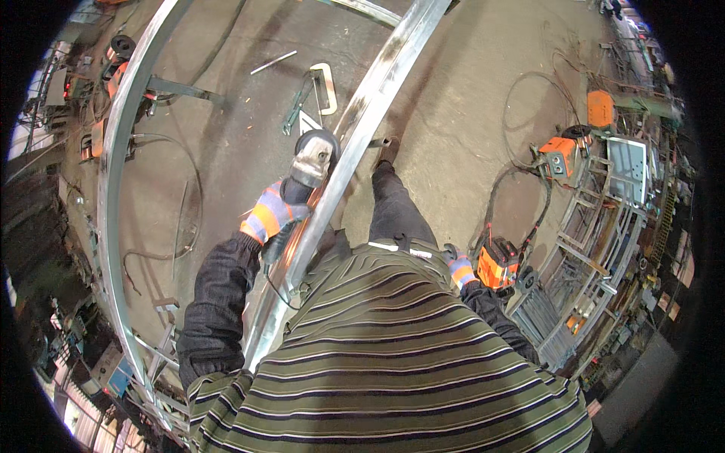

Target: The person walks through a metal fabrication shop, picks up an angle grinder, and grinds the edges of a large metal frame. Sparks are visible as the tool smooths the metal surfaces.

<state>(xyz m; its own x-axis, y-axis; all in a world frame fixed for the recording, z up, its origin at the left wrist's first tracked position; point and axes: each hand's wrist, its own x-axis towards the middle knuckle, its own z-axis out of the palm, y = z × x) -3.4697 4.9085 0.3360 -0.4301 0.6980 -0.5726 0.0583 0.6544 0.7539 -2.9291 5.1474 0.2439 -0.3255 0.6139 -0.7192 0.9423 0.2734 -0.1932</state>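
My left hand (273, 213), in a grey, orange and purple work glove, is wrapped around an angle grinder (314, 160). The grinder's metal head and dark round guard rest against or just beside a long metal beam (341, 167); exact contact is hidden. Orange streaks show along the beam below the grip, and a thin black cord trails from the tool. By my right hip hangs my right hand (458, 267), gloved alike, with its dark fingertips foreshortened and their closure unclear. No held object shows there. It is nearest to an orange-and-black machine (498, 263).
A curved metal beam (113, 174) runs along the left. On the floor ahead lie a white-framed clamp-like tool (325, 89) and a thin rod (273, 63). At right stand an orange welding machine (559, 157), looping cables and a metal frame rack (578, 245).
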